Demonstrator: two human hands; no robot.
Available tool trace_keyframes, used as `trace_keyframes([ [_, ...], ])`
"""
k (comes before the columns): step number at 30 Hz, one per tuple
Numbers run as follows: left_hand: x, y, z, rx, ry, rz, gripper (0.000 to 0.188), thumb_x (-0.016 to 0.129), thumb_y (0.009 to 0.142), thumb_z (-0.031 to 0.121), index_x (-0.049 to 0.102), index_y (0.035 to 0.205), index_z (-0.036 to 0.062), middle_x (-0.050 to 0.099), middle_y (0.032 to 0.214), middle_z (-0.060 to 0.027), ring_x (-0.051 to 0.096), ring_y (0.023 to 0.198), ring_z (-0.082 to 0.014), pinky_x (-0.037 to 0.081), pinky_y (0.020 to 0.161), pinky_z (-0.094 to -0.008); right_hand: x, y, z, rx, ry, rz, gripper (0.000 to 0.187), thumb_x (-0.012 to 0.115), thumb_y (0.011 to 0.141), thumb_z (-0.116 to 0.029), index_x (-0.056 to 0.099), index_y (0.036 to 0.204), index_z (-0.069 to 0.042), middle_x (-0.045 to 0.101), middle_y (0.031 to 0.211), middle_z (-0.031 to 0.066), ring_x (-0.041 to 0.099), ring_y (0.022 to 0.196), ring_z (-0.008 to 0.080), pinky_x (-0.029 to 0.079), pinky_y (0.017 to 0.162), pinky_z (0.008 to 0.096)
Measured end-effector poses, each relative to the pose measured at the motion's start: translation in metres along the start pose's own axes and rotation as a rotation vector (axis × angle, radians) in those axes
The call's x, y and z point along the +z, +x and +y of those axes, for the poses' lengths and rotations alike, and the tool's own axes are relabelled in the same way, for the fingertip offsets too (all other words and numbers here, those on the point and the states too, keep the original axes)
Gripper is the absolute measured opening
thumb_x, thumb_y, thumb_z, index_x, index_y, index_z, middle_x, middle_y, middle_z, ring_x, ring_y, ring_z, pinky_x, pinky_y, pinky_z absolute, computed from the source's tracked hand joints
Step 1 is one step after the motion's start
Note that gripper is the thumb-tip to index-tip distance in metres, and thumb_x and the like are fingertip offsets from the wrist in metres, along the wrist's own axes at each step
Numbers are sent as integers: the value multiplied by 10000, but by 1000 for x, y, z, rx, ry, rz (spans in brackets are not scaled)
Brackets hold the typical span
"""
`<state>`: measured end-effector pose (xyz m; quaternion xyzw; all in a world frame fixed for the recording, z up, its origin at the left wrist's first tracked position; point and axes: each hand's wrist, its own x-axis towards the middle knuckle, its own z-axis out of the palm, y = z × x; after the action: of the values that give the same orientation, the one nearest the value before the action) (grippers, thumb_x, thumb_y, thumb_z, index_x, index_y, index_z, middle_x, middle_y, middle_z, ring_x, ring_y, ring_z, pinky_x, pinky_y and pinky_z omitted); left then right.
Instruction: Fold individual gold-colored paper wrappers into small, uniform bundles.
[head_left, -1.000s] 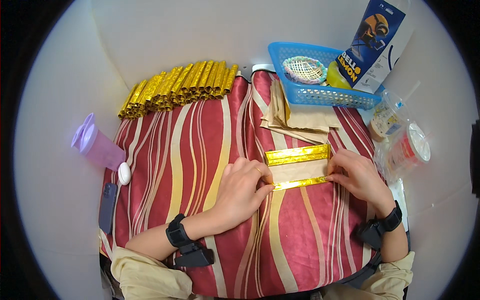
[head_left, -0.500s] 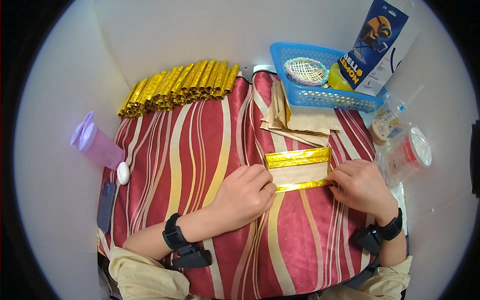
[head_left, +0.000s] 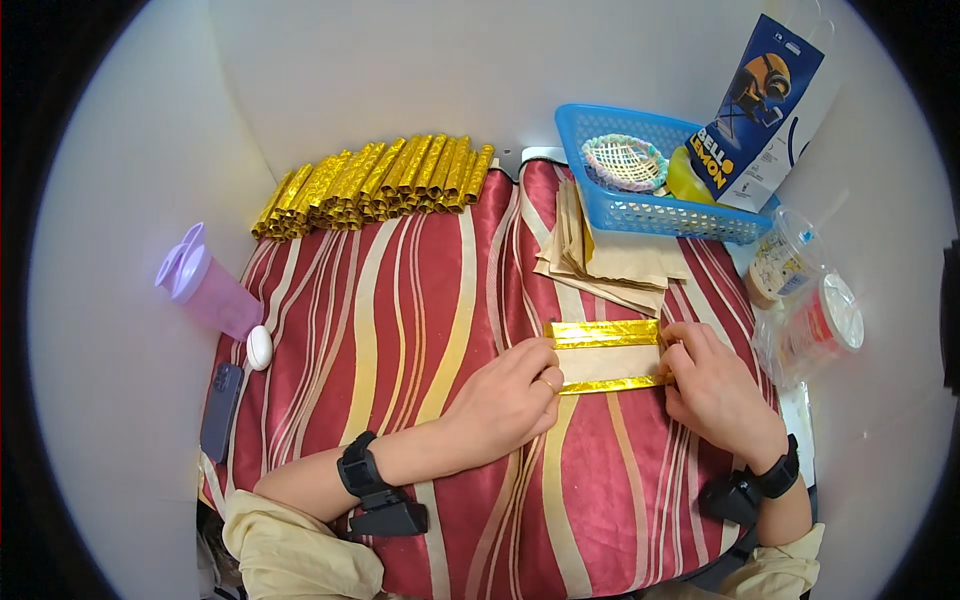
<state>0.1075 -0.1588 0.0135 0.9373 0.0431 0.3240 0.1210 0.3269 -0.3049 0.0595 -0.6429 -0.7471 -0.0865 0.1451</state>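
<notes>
A sheet of tan paper with gold foil [head_left: 606, 361] lies on the red striped cloth [head_left: 400, 330], its far and near edges folded over into gold bands with a bare tan strip between them. My left hand [head_left: 510, 395] is closed on the sheet's left end, the thumb side hidden behind the curled fingers. At its right end my right hand [head_left: 715, 385] pinches the paper between thumb and fingers. Farther off, a stack of flat tan paper sheets [head_left: 625, 258] sits partly under the blue basket. Toward the back left, several rolled gold paper tubes [head_left: 375, 185] are piled up.
The blue basket [head_left: 660, 215] at the back right holds a small woven basket [head_left: 625, 163] and a blue printed carton [head_left: 765, 100]. Two plastic cups [head_left: 785, 262] stand at the right. On the left are a purple cup [head_left: 215, 290], a white oval case [head_left: 259, 348] and a phone [head_left: 221, 412].
The whole view has shifted slightly, so things sit a little lower and farther right. The folded sheet looks narrower from far to near edge, and my right fingers have moved up its right end.
</notes>
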Motion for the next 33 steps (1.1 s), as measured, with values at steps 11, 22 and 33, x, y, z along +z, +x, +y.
trace_keyframes([
  [11,-5,2,-6,-67,-67,-170,203,688,781,99,494,820,57,556,1018,-104,569,1099,-298,377,1039,-561,-6,0,11,-32,123,-80,189,618,737,-27,551,910,3,622,1077,199,585,1036,346,487,907,404],
  [22,-5,1,-5,-144,-117,40,106,686,824,74,605,886,42,645,891,-83,637,805,-273,500,843,-421,-19,-1,18,96,282,-195,113,641,827,-74,582,920,-46,635,963,121,608,899,321,500,747,417],
  [33,-1,9,-7,-472,-240,1,153,669,856,103,681,989,28,618,820,-89,577,737,-203,466,660,-319,20,6,29,344,547,-22,139,633,883,-64,601,984,25,635,805,142,626,701,240,487,649,336],
])
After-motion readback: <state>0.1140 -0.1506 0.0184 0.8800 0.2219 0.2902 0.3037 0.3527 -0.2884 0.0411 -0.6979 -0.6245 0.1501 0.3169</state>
